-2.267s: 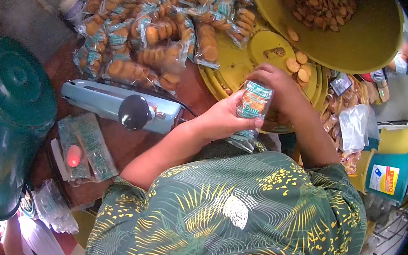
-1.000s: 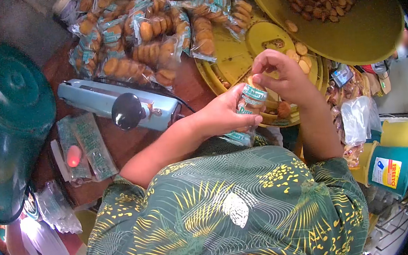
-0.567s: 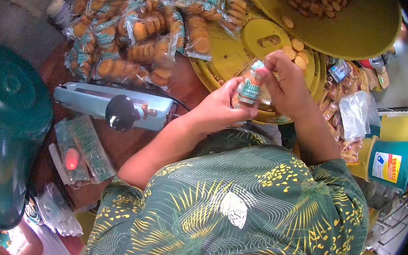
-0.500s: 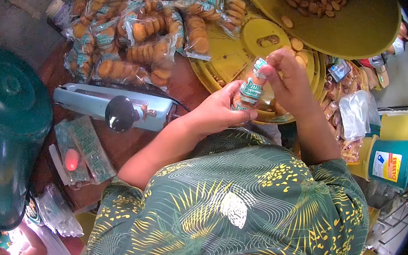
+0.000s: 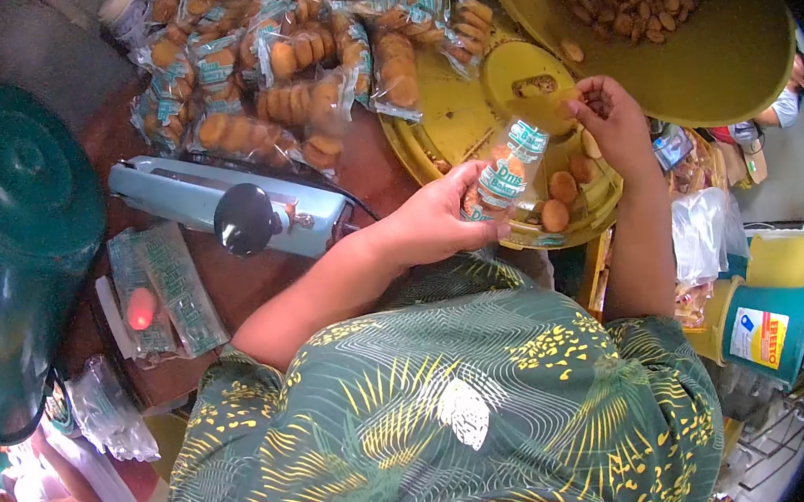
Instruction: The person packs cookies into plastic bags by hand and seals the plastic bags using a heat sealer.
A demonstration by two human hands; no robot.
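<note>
My left hand (image 5: 447, 214) is wrapped round a clear printed bag (image 5: 505, 178) with round cookies in it; its top end points up and to the right. To the right of the bag my right hand (image 5: 613, 118) is raised over the yellow lid (image 5: 466, 115), its thumb and fingertips pinched on a cookie (image 5: 568, 105). Several loose cookies (image 5: 563, 187) lie on the lid below that hand. Behind it a large yellow basin (image 5: 738, 64) holds a heap of cookies.
Filled cookie bags (image 5: 305, 98) are piled at the back. On the left are a blue sealer (image 5: 188, 198), flat empty bags (image 5: 183, 286) with a pink object (image 5: 141, 307), and a green container (image 5: 11, 216). Teal buckets (image 5: 774, 337) are at the right; a person (image 5: 66, 478) is at lower left.
My right hand has left the bag's top and moved right, over the lid. The bag stays in my left hand, and more cookies on the lid are visible.
</note>
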